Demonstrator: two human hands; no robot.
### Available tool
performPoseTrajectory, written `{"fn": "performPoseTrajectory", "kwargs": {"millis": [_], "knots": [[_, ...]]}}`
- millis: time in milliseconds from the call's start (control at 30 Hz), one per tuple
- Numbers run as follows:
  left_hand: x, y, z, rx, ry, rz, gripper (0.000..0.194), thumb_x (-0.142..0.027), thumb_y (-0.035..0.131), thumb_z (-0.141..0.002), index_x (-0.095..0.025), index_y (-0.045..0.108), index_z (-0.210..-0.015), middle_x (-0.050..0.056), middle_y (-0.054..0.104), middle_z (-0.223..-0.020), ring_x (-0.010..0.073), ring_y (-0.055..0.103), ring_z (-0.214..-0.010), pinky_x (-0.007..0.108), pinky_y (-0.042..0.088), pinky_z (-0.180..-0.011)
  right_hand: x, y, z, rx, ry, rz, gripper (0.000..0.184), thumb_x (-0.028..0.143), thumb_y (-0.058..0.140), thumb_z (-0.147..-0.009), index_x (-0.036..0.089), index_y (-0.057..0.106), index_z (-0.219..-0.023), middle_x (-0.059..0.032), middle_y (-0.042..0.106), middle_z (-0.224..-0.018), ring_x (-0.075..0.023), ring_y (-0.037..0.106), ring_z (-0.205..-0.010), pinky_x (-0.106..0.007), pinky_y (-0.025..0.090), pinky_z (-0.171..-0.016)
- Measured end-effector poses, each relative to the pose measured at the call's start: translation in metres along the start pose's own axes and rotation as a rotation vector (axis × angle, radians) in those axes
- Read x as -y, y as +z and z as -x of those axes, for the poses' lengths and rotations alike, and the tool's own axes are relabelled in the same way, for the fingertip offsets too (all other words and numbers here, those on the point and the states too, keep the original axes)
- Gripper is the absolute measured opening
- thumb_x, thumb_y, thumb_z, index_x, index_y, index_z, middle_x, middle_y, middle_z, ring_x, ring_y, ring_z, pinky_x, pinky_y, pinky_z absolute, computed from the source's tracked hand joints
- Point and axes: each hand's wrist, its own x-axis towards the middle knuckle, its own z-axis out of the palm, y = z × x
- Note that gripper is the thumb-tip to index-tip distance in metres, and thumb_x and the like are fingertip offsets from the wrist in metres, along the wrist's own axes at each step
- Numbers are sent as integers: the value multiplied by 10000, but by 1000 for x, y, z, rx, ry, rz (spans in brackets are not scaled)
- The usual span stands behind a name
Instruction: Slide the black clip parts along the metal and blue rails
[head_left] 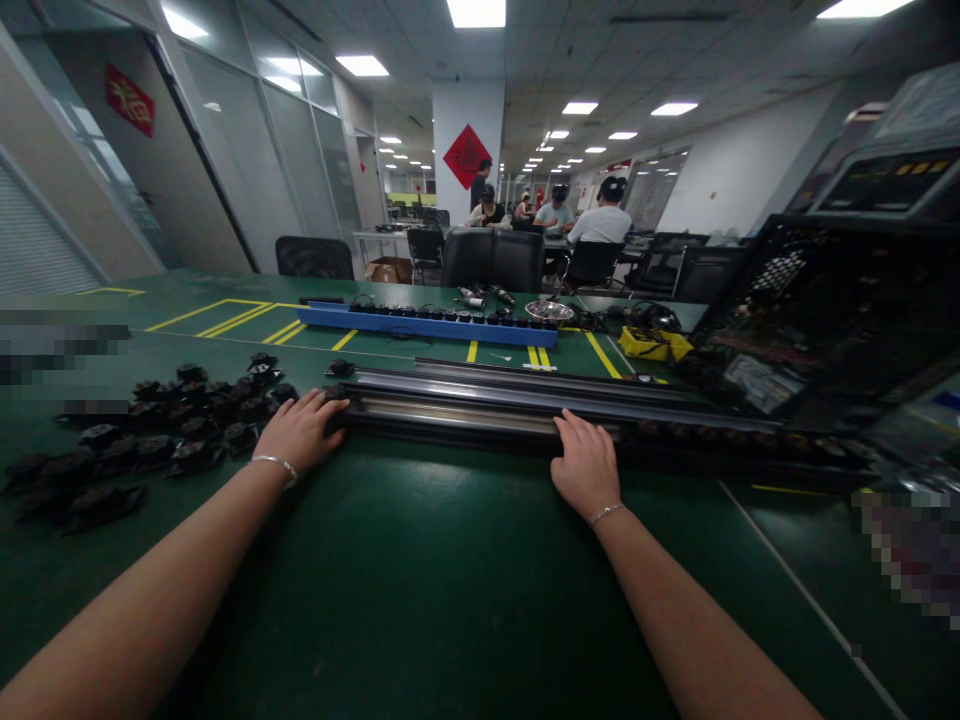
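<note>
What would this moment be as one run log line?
left hand: on end of long black metal rail | right hand: on rail middle | small black plastic parts: left

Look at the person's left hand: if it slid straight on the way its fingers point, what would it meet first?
The left hand points right, along the table. Its fingertips already rest at the end of the long rail, so it would probably meet that end at once; depth is hard to judge.

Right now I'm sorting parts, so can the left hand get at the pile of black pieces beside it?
Probably yes. The left hand rests on the end of the long rail, and the black pieces lie just to its left on the green table, with nothing between them.
</note>
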Motion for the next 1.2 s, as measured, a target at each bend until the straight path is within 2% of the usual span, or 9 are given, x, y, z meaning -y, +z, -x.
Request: {"fn": "performPoseTrajectory", "kwargs": {"millis": [467, 767, 867, 1033, 1133, 1200], "knots": [[22, -6, 2, 58, -31, -37, 543, -449, 446, -789, -232, 483, -1285, 119, 484, -1361, 299, 362, -1306, 491, 313, -1021, -1, 1, 1, 0, -1, 8, 539, 120, 434, -691, 128, 534, -1220, -92, 510, -1333, -216, 431, -1207, -403, 230, -1063], [48, -2, 5, 95, -72, -123, 521, -466, 428, -826, -276, 427, -1311, 61, 470, -1387, 243, 310, -1338, 483, 278, -1041, 0, 0, 0, 11, 7, 4, 534, 114, 433, -694, 127, 535, -1218, -94, 509, -1334, -213, 427, -1212, -401, 230, -1065], [64, 3, 7, 130, -131, -114, 514, -504, 407, -825, -295, 452, -1292, 57, 462, -1395, 253, 282, -1351, 517, 258, -1041, 1, -1, 0, 17, 17, 3, 532, 114, 432, -696, 126, 537, -1217, -90, 507, -1336, -211, 425, -1214, -395, 226, -1065], [91, 11, 16, 258, -262, -124, 505, -537, 285, -852, -339, 454, -1285, 13, 421, -1429, 290, 242, -1362, 607, 226, -1019, 1, -1, 1, 4, 11, -1, 536, 112, 444, -682, 126, 539, -1209, -91, 509, -1334, -211, 431, -1205, -388, 225, -1061], [94, 10, 19, 277, -292, -123, 522, -547, 262, -850, -335, 473, -1278, 27, 377, -1456, 322, 224, -1364, 641, 204, -1012, 2, 0, 1, -7, 10, 1, 536, 114, 442, -679, 127, 540, -1206, -95, 516, -1325, -214, 432, -1202, -388, 223, -1060], [88, 7, 18, 240, -315, -101, 516, -552, 294, -840, -321, 510, -1248, 49, 359, -1465, 353, 201, -1367, 662, 192, -1006, 2, 0, 2, -16, 5, -9, 531, 115, 438, -678, 130, 545, -1198, -95, 519, -1320, -217, 438, -1197, -389, 228, -1056]]}}
